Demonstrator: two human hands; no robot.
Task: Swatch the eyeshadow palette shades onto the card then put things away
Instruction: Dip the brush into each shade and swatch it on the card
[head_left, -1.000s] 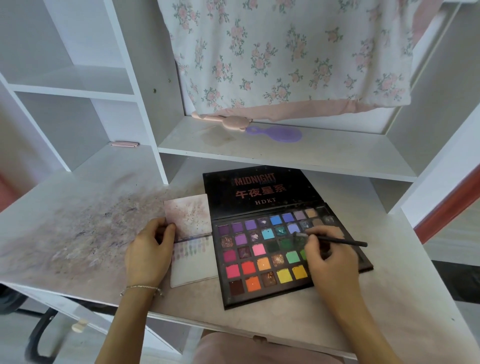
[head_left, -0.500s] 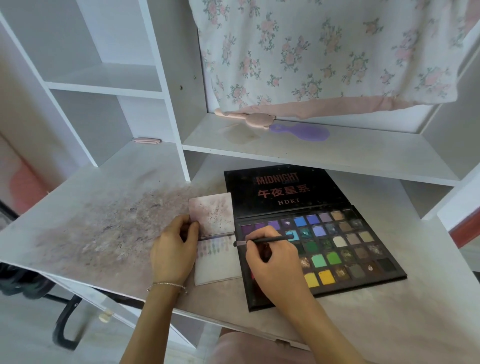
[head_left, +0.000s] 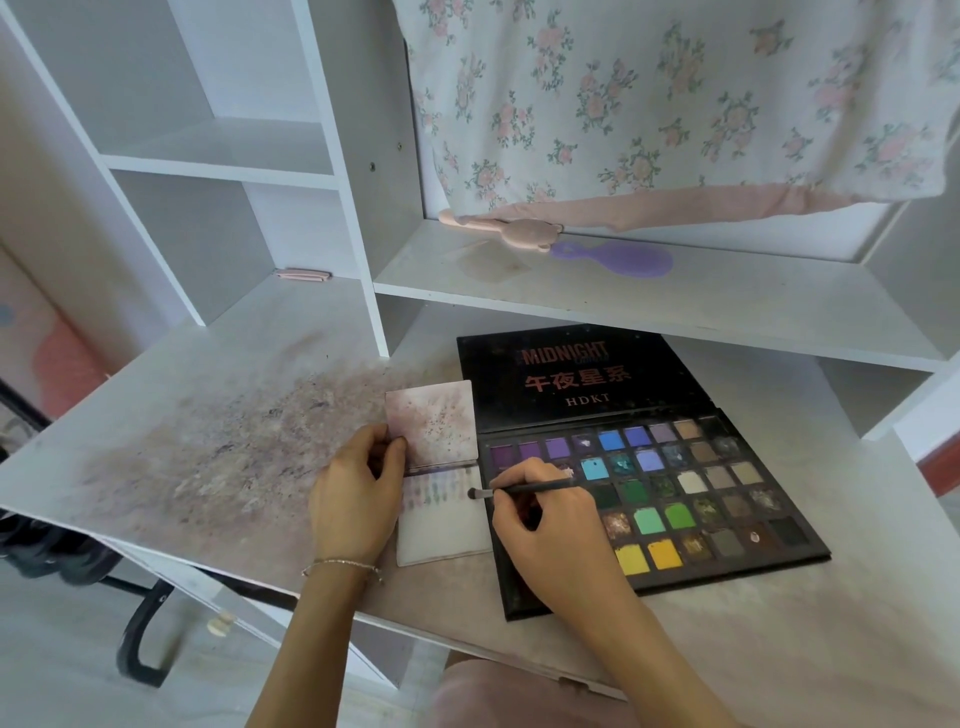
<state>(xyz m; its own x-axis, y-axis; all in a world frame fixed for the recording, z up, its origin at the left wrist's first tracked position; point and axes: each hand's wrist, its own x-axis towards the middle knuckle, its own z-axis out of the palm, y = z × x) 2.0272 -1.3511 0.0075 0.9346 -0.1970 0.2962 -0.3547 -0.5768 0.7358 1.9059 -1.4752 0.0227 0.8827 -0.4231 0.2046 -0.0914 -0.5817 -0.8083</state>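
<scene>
An open black eyeshadow palette (head_left: 701, 483) with several coloured pans lies on the desk, its lid flat behind it. Left of it lies a folded white card (head_left: 447, 530) with a row of faint colour swatches near its fold. My right hand (head_left: 545, 525) pinches a thin black brush (head_left: 524, 489), whose tip sits at the card's right edge by the swatches. My left hand (head_left: 358, 493) holds down the card's left edge, thumb on the stained upper flap (head_left: 436, 421).
The desk top (head_left: 218, 447) is smudged with powder on its left. A shelf above holds a purple hairbrush (head_left: 618, 258) and a pink comb (head_left: 504, 228). Floral cloth (head_left: 675, 93) hangs over the shelf. A small pink clip (head_left: 304, 274) lies at the back left.
My right hand moved the brush left from the green pans across the palette to the card's right edge. The view shifted left. My left hand stayed on the card.
</scene>
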